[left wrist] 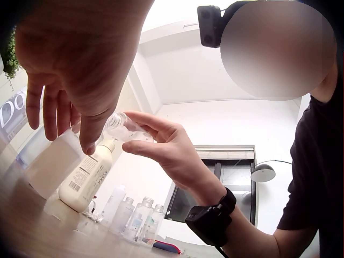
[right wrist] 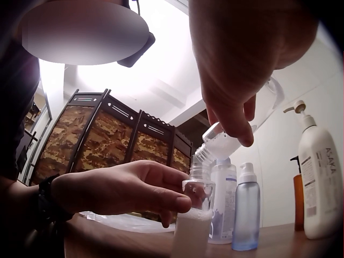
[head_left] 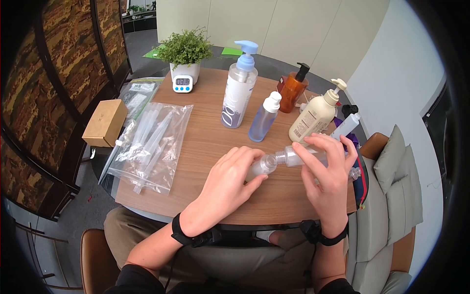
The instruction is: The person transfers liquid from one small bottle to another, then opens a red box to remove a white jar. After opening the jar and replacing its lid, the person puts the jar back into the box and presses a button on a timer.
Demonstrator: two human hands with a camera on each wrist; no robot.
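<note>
Over a wooden table [head_left: 198, 132], the left hand [head_left: 223, 181] and the right hand [head_left: 328, 181] hold a lower bottle [right wrist: 192, 230] and a tilted bottle [right wrist: 223, 145] mouth to mouth.
Beyond the hands stands a tall pump bottle [head_left: 236, 100], with a blue bottle [head_left: 263, 122] closer to them; the hands are apart, the left clamped by fingers and thumb round the lower bottle, cloudy liquid inside, the right pinching the tilted bottle, both bottle mouths between them.
</note>
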